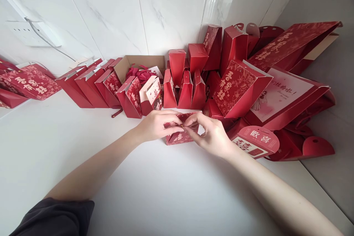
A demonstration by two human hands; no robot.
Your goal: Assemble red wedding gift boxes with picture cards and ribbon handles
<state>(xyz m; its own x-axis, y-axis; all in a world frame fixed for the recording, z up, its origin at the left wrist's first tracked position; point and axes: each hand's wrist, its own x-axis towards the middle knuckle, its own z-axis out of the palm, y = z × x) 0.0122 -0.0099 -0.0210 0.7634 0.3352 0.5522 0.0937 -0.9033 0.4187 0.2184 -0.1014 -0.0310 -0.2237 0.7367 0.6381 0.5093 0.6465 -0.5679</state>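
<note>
A red patterned gift bag (185, 138) lies on its side on the white table, its printed face up. Over it, my left hand (159, 125) and my right hand (208, 132) meet with their fingertips close together. Both hands are pinched at a tiny gold-coloured piece (182, 125) on the bag's upper face. What that piece is, and whether a cord runs from it, is too small to make out. The fingers hide part of the bag.
Red gift bags (132, 97) stand in a row along the tiled wall. A cardboard box (121, 67) holds dark red ribbon (141, 75). More bags (243, 86) are piled at the right, with a handled box (256, 140) in front. A cable (49, 42) hangs from a wall socket.
</note>
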